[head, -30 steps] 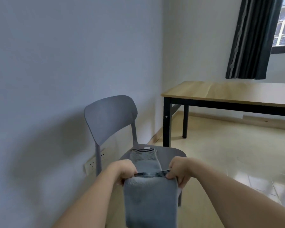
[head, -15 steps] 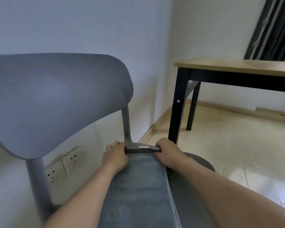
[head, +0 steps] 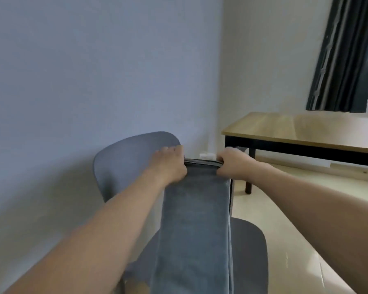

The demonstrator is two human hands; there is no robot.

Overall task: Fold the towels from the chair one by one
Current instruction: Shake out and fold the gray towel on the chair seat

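While both arms reach forward over the grey chair [head: 136, 158], each hand grips one top corner of a blue-grey towel [head: 194, 225]. The left hand [head: 171, 164] has its fingers curled round the towel's left corner, in front of the chair's backrest; the right hand [head: 232, 164] is curled round the right corner, level with it. Between the two hands the towel's dark striped edge is pulled taut, and the rest hangs down as a long, narrow, doubled strip above the chair's seat. Right of the chair stands a wooden counter [head: 306, 128] with black legs, and a dark curtain [head: 346, 56] hangs above it.
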